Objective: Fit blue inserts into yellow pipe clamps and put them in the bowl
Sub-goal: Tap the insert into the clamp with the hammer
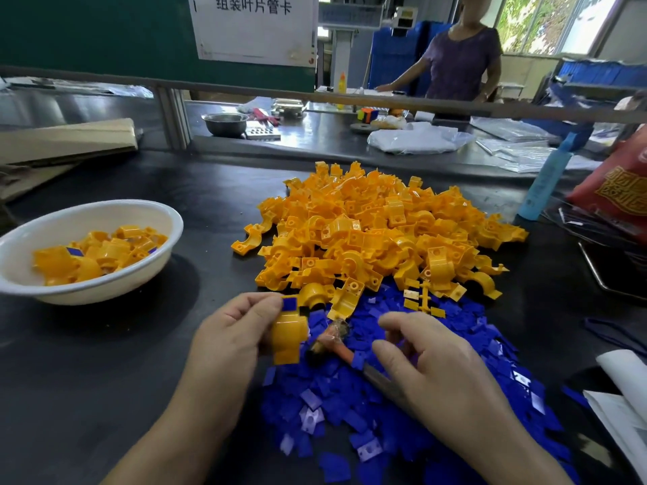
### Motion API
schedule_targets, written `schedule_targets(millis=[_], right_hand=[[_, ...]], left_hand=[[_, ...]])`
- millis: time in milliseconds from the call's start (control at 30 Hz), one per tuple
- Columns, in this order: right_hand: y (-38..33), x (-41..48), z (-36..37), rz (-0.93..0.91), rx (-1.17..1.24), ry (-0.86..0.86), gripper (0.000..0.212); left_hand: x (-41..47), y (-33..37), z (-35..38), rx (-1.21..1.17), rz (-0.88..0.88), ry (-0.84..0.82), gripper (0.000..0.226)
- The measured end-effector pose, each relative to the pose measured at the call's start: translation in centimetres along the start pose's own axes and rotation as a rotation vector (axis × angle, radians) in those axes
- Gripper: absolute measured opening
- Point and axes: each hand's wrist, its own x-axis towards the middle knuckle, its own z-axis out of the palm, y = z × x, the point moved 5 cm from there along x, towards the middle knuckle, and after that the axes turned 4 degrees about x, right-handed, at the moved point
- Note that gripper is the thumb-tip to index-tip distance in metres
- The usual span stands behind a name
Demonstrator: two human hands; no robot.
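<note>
My left hand (232, 336) grips a yellow pipe clamp (289, 336) with a blue insert (290, 304) showing at its top. My right hand (434, 358) holds the handle of a small hammer (331, 339), whose head lies on the blue inserts just right of the clamp. A big heap of yellow clamps (378, 232) fills the middle of the table. A spread of loose blue inserts (402, 421) lies in front of it, under my right hand. A white bowl (105, 211) at the left holds several fitted clamps.
Folded cardboard (66, 138) lies at the back left. A blue bottle (546, 176) and a red bag (619, 183) stand at the right, papers (623, 390) at the right edge. Behind a rail, another bench carries a steel bowl (225, 123); a person (458, 54) stands there.
</note>
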Motion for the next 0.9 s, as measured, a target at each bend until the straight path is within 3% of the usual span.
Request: schedule_targets(millis=[133, 300, 433, 567, 667, 800, 900], right_hand=[[0.9, -0.5, -0.6, 0.035, -0.326, -0.204, 0.042], [1.7, -3.4, -0.4, 0.056, -0.523, -0.3, 0.038], [1.9, -4.6, -0.1, 0.077, -0.535, -0.295, 0.032], [1.6, -5.2, -0.3, 0.048, -0.537, -0.231, 0.022], [1.2, -5.3, -0.7, 0.007, -0.539, -0.211, 0.013], [0.5, -4.9, -1.4, 0.111, -0.392, -0.225, 0.015], [-1.3, -4.8, -1.4, 0.216, 0.035, -0.205, 0.022]], left_hand=[[1.6, 0.6, -2.7, 0.183, -0.102, 0.003, 0.014], [1.7, -0.1, -4.0, 0.58, -0.037, 0.035, 0.017], [1.3, -0.2, -4.5, 0.912, 0.061, 0.067, 0.029], [0.1, -0.9, -4.6, 1.208, 0.094, 0.06, 0.073], [-0.8, -1.7, -4.7, 1.237, 0.174, 0.125, 0.066], [-1.1, -2.0, -4.8, 1.209, 0.268, 0.206, 0.051], [-0.9, -2.3, -4.6, 1.222, 0.309, 0.204, 0.053]])
